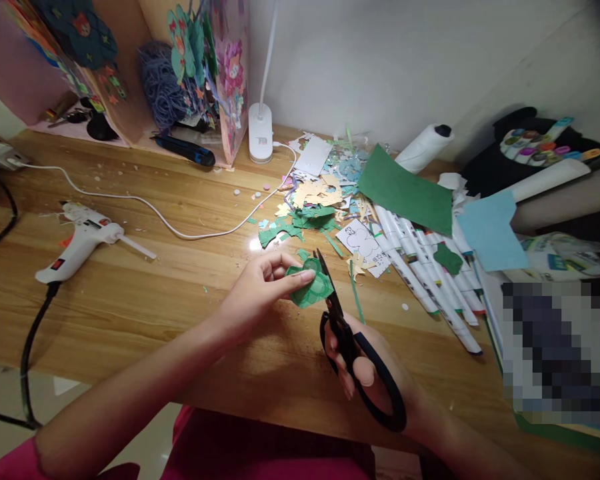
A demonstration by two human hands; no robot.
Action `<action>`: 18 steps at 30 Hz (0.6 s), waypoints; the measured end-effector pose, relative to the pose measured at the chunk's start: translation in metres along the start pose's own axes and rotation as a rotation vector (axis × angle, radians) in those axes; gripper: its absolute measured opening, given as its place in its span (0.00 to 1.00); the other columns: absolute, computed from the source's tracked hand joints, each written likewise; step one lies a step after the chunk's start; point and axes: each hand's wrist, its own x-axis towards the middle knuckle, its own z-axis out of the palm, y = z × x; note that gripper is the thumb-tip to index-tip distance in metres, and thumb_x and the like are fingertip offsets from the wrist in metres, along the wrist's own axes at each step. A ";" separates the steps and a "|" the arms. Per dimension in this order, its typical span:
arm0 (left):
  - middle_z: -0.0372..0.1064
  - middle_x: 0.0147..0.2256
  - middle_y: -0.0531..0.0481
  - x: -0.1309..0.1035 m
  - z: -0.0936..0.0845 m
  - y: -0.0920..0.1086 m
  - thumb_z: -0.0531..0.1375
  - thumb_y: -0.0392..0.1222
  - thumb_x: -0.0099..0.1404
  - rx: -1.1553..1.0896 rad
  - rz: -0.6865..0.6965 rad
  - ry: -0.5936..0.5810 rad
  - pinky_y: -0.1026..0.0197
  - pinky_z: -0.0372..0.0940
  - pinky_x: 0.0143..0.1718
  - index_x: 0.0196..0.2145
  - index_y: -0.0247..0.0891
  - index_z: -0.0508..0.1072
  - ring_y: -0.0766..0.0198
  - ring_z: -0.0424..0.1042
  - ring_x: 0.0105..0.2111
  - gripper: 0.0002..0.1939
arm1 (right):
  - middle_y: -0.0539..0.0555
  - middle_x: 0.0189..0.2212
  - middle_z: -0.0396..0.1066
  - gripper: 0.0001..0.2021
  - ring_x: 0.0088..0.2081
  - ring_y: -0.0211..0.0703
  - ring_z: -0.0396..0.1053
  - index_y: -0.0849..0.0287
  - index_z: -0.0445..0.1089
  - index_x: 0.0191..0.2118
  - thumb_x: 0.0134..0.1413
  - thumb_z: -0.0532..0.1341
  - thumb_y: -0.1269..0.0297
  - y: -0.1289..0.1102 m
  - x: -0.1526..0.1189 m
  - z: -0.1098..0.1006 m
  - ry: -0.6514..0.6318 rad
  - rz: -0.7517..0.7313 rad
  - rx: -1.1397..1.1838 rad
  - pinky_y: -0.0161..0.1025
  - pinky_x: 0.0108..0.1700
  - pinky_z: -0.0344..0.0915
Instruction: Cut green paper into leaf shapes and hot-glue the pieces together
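Observation:
My left hand (pixel 267 287) pinches a small green paper piece (pixel 310 293) with rounded outlines drawn on it, the thumb lying across its top. My right hand (pixel 365 367) is wrapped round the handles of black scissors (pixel 337 310), thumb and fingers through the loops. The scissor blades point away from me, slightly apart, at the right edge of the green piece. Past the blades lie green paper scraps (pixel 280 232) and a white sheet with line drawings (pixel 363 245). A thin green strip (pixel 356 293) is on the table just right of the scissors.
A white glue gun (pixel 80 243) rests on the wooden table (pixel 180 267) at the left. White markers (pixel 420 267), a dark green sheet (pixel 405 190) and a light blue sheet (pixel 495 230) are at the right. A white cable (pixel 180 235) crosses behind my hands, near a blue cutter (pixel 187 150).

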 end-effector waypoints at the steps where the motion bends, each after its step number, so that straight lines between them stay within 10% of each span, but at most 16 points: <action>1: 0.68 0.25 0.54 0.000 0.000 0.000 0.66 0.44 0.53 0.007 0.003 0.009 0.69 0.61 0.28 0.26 0.34 0.68 0.72 0.66 0.25 0.12 | 0.45 0.23 0.54 0.35 0.16 0.30 0.51 0.56 0.58 0.31 0.30 0.55 0.26 0.001 -0.001 0.000 0.005 0.011 0.035 0.31 0.15 0.52; 18: 0.68 0.27 0.55 0.001 0.001 0.002 0.65 0.42 0.54 0.067 0.123 0.053 0.69 0.63 0.30 0.28 0.35 0.68 0.71 0.67 0.27 0.10 | 0.48 0.28 0.57 0.35 0.24 0.35 0.55 0.57 0.62 0.37 0.38 0.51 0.27 0.008 -0.003 0.008 -0.053 -0.114 0.235 0.36 0.28 0.61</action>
